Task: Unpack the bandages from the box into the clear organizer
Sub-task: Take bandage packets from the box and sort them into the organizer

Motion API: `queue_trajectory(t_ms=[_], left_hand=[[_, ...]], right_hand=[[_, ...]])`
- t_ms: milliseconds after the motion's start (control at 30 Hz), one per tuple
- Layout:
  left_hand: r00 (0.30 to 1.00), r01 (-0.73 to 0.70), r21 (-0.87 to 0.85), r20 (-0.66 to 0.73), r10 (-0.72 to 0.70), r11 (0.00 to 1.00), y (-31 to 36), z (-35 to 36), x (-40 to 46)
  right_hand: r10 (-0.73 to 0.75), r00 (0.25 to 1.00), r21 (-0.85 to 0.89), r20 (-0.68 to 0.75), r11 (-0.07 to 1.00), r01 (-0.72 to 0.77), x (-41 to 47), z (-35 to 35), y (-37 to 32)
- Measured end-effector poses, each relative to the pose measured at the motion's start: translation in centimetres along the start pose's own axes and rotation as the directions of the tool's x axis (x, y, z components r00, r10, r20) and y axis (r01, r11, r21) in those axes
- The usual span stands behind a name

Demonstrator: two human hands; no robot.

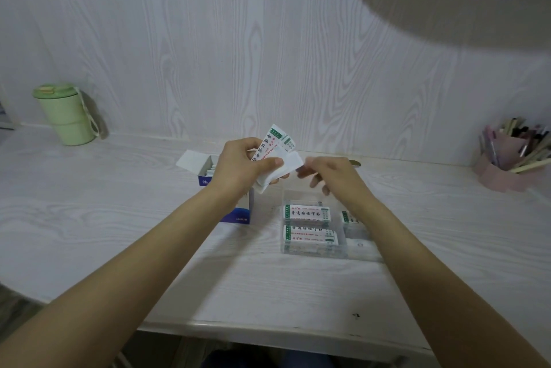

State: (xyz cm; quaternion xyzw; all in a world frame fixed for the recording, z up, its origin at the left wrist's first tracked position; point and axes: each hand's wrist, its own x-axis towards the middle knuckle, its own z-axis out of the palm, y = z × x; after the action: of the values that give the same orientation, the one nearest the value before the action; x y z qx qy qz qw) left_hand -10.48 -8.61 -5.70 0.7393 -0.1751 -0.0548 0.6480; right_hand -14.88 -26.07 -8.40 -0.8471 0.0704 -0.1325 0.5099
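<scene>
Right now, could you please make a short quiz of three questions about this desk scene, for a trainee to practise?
1. True or false: the left hand holds a fan of bandages above the desk.
2. Where does the blue box stand relative to the clear organizer? A) left B) right C) inside it
3. What colour is the lidded cup at the far left?

Key:
1. True; the right hand reaches toward their free end.
2. A; its flap is open.
3. Light green.

Bandages (307, 214) in the organizer carry Chinese print, too blurred to read.
</scene>
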Motion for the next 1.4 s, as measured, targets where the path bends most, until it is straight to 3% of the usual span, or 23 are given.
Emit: queue_trajectory(t_ms=[67, 100, 267, 533, 833, 1000, 1100, 1233, 1300, 1400], left_hand=[[1.000, -0.002, 0.008, 0.020, 0.002, 1.000, 0.0, 0.2, 0.0], [0.999, -0.005, 0.010, 0.040, 0.005, 1.000, 0.0, 0.3, 0.0], [0.993, 0.012, -0.059, 0.118, -0.005, 0.998, -0.1, 0.5, -0.1], [0.999, 0.019, 0.020, 0.047, -0.020, 1.000, -0.1, 0.3, 0.2], [0.998, 0.027, 0.040, 0.061, -0.029, 0.999, 0.2, 0.0, 0.1], [0.993, 0.027, 0.079, 0.112, -0.036, 0.997, 0.1, 0.0, -0.2], [0.998, -0.011, 0.057, 0.067, 0.007, 0.998, 0.0, 0.0, 0.0], [0.999, -0.032, 0.006, 0.002, 0.032, 0.999, -0.2, -0.1, 0.3], [0.998, -0.050, -0.019, -0.038, 0.049, 0.999, -0.3, -0.2, 0.3], [0.988, -0.125, 0.068, -0.088, 0.131, 0.990, -0.5, -0.3, 0.5]], right_hand=[[0.019, 0.999, 0.378, 0.047, 0.925, -0.035, -0.4, -0.1, -1.0], [0.015, 0.998, 0.421, 0.065, 0.906, -0.041, -0.6, 0.0, -1.4], [0.033, 0.999, 0.382, -0.017, 0.924, -0.024, -0.8, 0.5, -1.9], [0.093, 0.992, 0.304, -0.079, 0.950, -0.065, -1.2, 1.0, -2.1], [0.085, 0.986, 0.248, -0.145, 0.968, -0.047, -1.5, 0.5, -2.1], [0.195, 0.974, 0.530, -0.120, 0.842, -0.103, -1.5, 0.4, -2.0], [0.208, 0.978, 0.710, 0.005, 0.688, -0.150, -1.4, 0.3, -1.9], [0.213, 0.972, 0.806, 0.101, 0.555, -0.205, -0.9, -0.5, -1.3], [0.233, 0.970, 0.768, 0.074, 0.607, -0.205, -0.6, -0.9, -0.9], [0.232, 0.973, 0.556, -0.014, 0.810, -0.185, -0.1, -1.2, -0.1]])
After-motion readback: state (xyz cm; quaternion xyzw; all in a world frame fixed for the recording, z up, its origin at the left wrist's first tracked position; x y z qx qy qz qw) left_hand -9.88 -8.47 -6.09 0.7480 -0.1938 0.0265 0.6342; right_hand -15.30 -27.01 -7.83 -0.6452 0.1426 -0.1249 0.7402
